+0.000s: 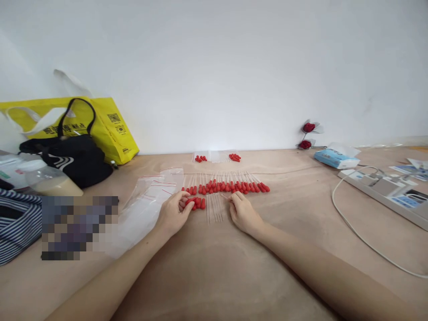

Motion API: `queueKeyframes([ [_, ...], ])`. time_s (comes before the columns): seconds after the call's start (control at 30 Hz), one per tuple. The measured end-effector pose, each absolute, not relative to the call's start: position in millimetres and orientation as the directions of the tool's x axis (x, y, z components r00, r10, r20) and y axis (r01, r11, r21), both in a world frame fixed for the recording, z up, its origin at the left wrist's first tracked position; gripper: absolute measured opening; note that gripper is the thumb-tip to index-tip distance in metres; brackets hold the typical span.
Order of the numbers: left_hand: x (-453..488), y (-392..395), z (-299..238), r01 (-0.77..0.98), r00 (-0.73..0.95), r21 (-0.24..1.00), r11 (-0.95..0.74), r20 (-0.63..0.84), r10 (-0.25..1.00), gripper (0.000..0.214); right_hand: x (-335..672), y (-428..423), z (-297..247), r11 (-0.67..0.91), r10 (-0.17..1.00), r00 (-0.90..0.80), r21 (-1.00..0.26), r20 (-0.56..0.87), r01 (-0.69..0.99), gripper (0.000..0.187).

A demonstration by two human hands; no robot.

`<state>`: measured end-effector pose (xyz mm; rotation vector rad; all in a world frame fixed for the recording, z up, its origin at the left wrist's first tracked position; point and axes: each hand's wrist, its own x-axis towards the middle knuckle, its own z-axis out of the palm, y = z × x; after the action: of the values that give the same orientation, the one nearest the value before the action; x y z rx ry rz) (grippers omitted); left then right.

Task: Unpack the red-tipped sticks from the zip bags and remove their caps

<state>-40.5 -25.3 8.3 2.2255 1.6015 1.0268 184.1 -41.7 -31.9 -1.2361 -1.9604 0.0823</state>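
Note:
A long row of clear droppers with red rubber bulbs [230,186] lies across the middle of the tan table [214,276]. Just in front of it sits a small cluster of loose red bulbs [198,203] and several bare clear tubes [214,209]. My left hand [174,214] rests on the table with fingers curled, pinching a red bulb at the cluster's edge. My right hand [242,211] is curled too, and its fingertips pinch the end of one clear tube [224,196] beside the row.
Clear zip bags [147,200] lie left of my left hand. Two small bags with red bulbs [217,157] sit by the wall. A black bag [72,158], a yellow bag [110,125] and a jar [50,180] stand far left. A tissue pack [336,158], power strip [384,189] and white cable [354,227] occupy the right.

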Motion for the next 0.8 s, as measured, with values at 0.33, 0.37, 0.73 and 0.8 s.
queueKeyframes([
  [0.33, -36.8, -25.7, 16.7, 0.807, 0.148, 0.474, -0.353, 0.417, 0.897, 0.028, 178.9, -49.2, -20.8, 0.583, 0.792, -0.327, -0.483, 0.515, 0.653, 0.02],
  [0.37, -36.3, -25.0, 16.7, 0.805, 0.155, 0.469, -0.363, 0.424, 0.892, 0.028, 179.3, -50.0, -20.2, 0.591, 0.789, -0.333, -0.489, 0.516, 0.642, 0.02],
  [0.73, 7.4, -2.3, 29.2, 0.829, 0.425, 0.172, -0.532, 0.423, 0.8, 0.018, 207.9, -61.4, -20.5, 0.609, 0.769, -0.3, -0.505, 0.565, 0.612, 0.026],
  [0.8, 22.8, 6.6, 29.8, 0.809, 0.503, 0.078, -0.582, 0.421, 0.755, 0.022, 216.3, -62.3, -22.0, 0.589, 0.777, -0.272, -0.502, 0.568, 0.633, 0.027],
])
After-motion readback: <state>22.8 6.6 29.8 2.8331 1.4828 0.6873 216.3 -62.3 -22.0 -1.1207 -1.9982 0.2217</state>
